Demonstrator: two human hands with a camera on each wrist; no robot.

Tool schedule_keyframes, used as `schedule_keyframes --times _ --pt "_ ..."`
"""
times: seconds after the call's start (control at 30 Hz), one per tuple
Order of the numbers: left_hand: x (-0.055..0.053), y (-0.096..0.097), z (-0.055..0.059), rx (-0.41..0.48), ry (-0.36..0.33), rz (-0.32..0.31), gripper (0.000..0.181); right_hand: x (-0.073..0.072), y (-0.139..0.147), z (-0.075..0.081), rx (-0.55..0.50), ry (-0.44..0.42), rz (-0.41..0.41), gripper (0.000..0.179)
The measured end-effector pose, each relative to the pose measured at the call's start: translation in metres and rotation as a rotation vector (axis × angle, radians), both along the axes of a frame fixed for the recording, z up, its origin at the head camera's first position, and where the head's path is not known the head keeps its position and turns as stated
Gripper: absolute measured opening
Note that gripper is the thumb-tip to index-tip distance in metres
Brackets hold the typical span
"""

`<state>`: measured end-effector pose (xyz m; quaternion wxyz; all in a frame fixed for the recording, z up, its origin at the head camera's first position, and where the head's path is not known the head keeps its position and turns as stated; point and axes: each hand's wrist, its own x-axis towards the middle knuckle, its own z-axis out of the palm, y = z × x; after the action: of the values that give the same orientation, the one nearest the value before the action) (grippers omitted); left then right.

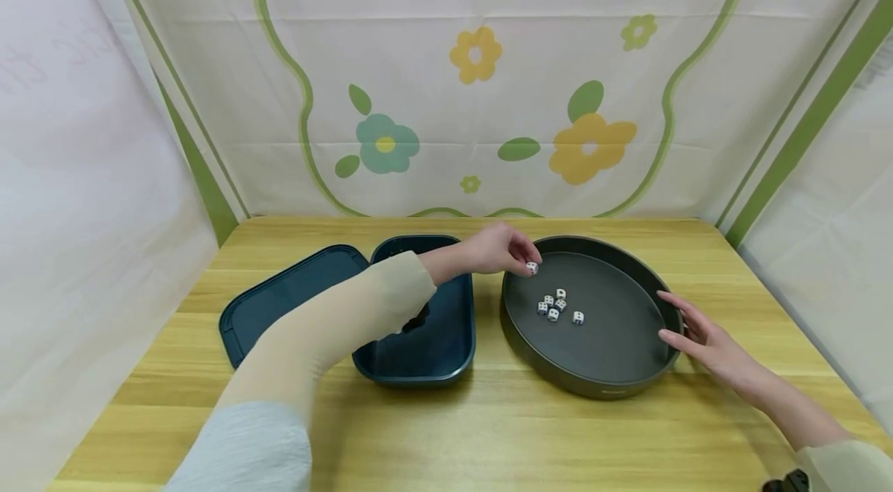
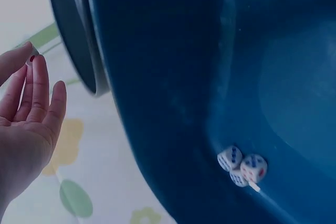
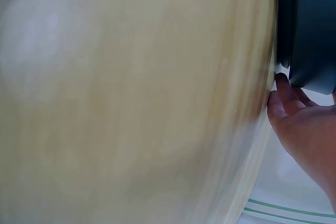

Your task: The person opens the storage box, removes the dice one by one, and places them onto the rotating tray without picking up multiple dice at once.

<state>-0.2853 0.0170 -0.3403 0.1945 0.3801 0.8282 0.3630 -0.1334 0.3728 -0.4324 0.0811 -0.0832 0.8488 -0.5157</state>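
Observation:
A white die (image 1: 532, 267) is pinched between the thumb and fingers of my left hand (image 1: 498, 248), just above the left rim of a round dark grey pan (image 1: 614, 380). Several white dice (image 1: 553, 305) lie on the pan's floor, left of its middle. At the pan's right rim my right hand (image 1: 711, 345) holds on, with a thumb and a finger over the edge; its other fingers are partly hidden. Beneath my left forearm stands a dark blue rectangular box (image 1: 418, 368). Inside it, the left wrist view shows a small cluster of dice (image 2: 241, 166) in a corner.
A dark blue lid (image 1: 293, 294) lies left of the box, partly covered by my left sleeve. All of it stands on a wooden table (image 1: 446, 438). Flower-printed white cloth (image 1: 474, 104) rises behind the table's far edge, with more cloth at both sides.

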Motion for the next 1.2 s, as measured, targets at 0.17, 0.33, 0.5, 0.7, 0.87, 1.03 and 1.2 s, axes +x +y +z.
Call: schedule_keyframes --times 0.17,0.33,0.5,0.7,0.87,1.03,1.2 --pt "0.000 0.017 -0.007 -0.069 0.034 -0.032 0.018 0.000 0.000 0.000 0.002 0.003 0.000 0.066" --pt "-0.003 0.030 -0.014 -0.104 0.041 -0.030 0.015 0.000 0.001 0.000 0.003 0.003 0.000 0.066" --pt "-0.007 0.038 -0.020 -0.130 0.080 -0.035 0.014 0.000 0.001 -0.001 0.006 0.007 0.002 0.067" --pt "-0.007 0.043 -0.021 -0.148 0.091 -0.016 0.017 0.000 0.001 -0.001 0.005 0.002 0.002 0.067" --pt "-0.005 0.040 -0.018 -0.133 0.070 -0.011 0.023 -0.001 0.000 -0.001 0.004 0.000 0.003 0.067" --pt "-0.001 0.027 -0.013 -0.090 0.036 -0.048 0.025 -0.001 0.001 -0.001 -0.004 -0.001 0.007 0.067" --pt "0.006 0.005 -0.003 -0.049 0.019 -0.067 0.023 -0.001 0.002 -0.001 0.006 -0.005 0.005 0.067"
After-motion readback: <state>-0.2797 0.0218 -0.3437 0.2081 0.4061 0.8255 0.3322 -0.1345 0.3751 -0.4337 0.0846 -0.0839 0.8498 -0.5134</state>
